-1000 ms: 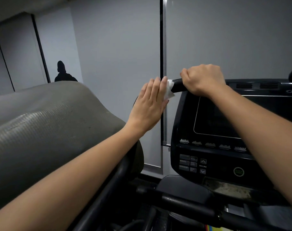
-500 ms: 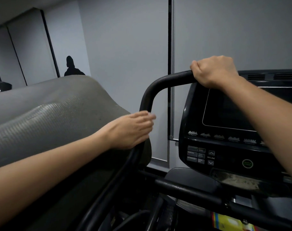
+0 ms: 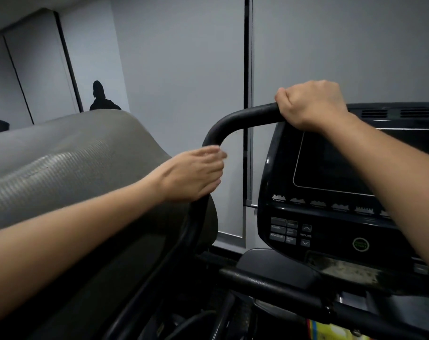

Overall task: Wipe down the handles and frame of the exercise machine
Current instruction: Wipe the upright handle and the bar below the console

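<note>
Grey wall [image 3: 184, 69] behind, black handlebar [image 3: 245, 117] curving left of the console [image 3: 331, 217], right hand [image 3: 311, 104] fisted round its top, left hand [image 3: 196, 173] wrapped round the downward bend, grey mat [image 3: 61, 168] at left.

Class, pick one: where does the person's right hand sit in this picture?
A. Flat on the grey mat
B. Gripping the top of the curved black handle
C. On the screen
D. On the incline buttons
B: the right hand curls around the top of the curved black handle, above the console.
</note>
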Action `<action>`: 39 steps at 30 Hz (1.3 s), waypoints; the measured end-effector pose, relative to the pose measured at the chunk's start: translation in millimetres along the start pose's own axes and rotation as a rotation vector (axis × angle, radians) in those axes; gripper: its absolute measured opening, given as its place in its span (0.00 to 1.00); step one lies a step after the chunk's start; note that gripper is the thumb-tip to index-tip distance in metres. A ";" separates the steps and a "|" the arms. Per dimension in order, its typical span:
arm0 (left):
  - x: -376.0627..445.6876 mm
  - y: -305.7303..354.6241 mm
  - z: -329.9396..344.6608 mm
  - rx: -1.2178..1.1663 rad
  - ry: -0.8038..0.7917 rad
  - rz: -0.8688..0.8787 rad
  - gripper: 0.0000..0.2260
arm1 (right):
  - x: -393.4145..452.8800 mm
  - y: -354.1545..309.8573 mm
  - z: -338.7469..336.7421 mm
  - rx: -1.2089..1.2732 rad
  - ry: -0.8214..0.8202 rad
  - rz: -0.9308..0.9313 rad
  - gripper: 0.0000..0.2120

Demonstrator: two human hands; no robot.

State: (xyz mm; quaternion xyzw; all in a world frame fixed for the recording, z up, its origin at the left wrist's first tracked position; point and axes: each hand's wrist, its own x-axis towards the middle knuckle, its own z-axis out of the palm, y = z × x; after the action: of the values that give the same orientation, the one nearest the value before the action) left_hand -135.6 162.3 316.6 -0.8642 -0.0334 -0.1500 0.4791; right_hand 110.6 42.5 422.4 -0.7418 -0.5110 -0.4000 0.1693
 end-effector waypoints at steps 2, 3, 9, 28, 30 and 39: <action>-21.0 26.0 6.2 -0.065 -0.027 0.087 0.17 | 0.3 -0.9 -0.4 0.006 -0.003 -0.001 0.29; -29.3 33.6 8.8 -0.075 -0.052 0.141 0.17 | 0.3 -1.1 -0.6 0.006 -0.002 -0.003 0.29; 4.7 -18.9 2.3 -0.035 0.017 0.260 0.18 | 1.5 -1.0 1.3 -0.002 0.015 -0.008 0.29; 12.3 -49.3 8.2 -0.003 0.089 0.174 0.16 | 2.5 -0.6 3.3 -0.006 0.008 -0.004 0.30; 13.5 -53.8 9.5 -0.035 0.142 0.044 0.17 | 2.2 -0.7 3.2 0.004 0.010 -0.003 0.29; 30.7 3.1 3.6 -1.099 0.163 -0.880 0.22 | 3.1 -5.2 1.6 0.006 -0.014 0.014 0.29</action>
State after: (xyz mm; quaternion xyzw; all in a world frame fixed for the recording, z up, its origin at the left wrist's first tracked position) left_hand -104.9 161.0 321.2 -0.8732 -0.2630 -0.3890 -0.1304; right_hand 107.1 47.6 422.9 -0.7475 -0.5081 -0.3922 0.1710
